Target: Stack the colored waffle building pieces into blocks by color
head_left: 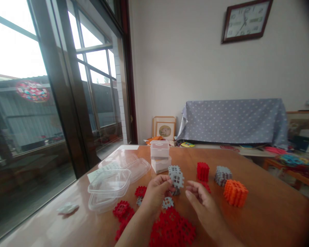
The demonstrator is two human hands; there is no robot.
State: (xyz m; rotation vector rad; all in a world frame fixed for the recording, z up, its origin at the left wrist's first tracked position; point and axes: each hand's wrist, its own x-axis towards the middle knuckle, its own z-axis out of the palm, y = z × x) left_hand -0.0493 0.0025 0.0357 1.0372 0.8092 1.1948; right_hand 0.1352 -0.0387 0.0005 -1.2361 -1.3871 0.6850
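Observation:
My left hand point(157, 189) is closed, thumb and fingers pinching a grey notched square building piece point(178, 179) with a windowed middle. More grey notched pieces point(174, 169) show right behind it; whether they are joined to it I cannot tell. Just to the right, my right hand point(202, 204) has its fingers apart and holds nothing. Between the two forearms lies a heap of red notched pieces point(171, 228), with a loose grey piece point(167, 202) at its far edge. Further red pieces point(123, 211) lie left of my left forearm.
On the right stand a red stack point(203, 171), a grey stack point(223, 175) and an orange stack point(235, 193) of such pieces. Clear plastic tubs point(109, 183) sit at left, two lidded boxes point(160, 151) behind my hands. A crumpled white wrapper point(67, 208) lies near the window.

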